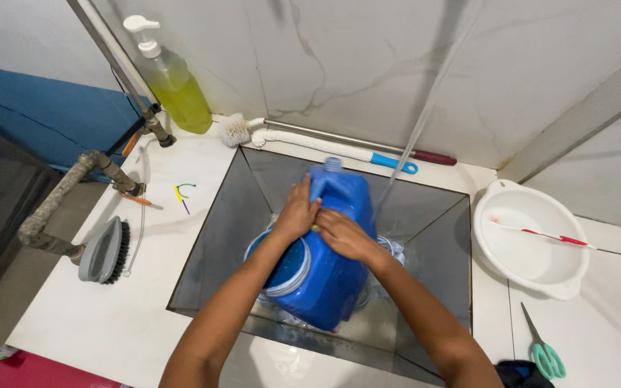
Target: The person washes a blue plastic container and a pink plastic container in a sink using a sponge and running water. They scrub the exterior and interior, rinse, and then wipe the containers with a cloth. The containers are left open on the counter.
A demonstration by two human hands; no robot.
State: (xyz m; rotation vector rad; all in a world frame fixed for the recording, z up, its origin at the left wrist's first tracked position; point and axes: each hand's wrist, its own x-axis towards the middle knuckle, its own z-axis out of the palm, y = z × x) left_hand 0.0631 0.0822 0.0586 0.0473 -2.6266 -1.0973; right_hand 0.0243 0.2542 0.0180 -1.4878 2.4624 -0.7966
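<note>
Hands meet at the middle of the view, both pressed on a big blue jug point(325, 266) that stands in the sink point(425, 215). The left hand point(297, 213) curls over the jug's upper left shoulder, fingers wrapped toward its handle; the right hand point(344, 236) lies just beside it, fingers spread flat on the jug's face and touching the left hand's fingertips. Whether either thumb hooks behind the jug cannot be seen. Both forearms run down to six o'clock and are cut off by the bottom edge.

The jug tilts with its narrow neck toward twelve o'clock; its base and the sink bottom beneath it are hidden. A pale label on its left side is only partly visible. A thin stream of water point(415, 136) falls from one o'clock into the sink just right of the jug; its source is out of frame.

At twelve o'clock a long white bottle brush point(310, 142) with a blue handle end lies along the sink's back rim. At eleven o'clock stands a pump bottle of yellow soap point(174, 86). At nine o'clock a grey scrubbing brush point(103, 251) rests on the white counter point(109, 323), near a pipe. At three o'clock sits a white basin point(533, 266) holding a red and white toothbrush point(540, 233). At five o'clock lie green-handled scissors point(544, 352), handles close to the bottom edge.
</note>
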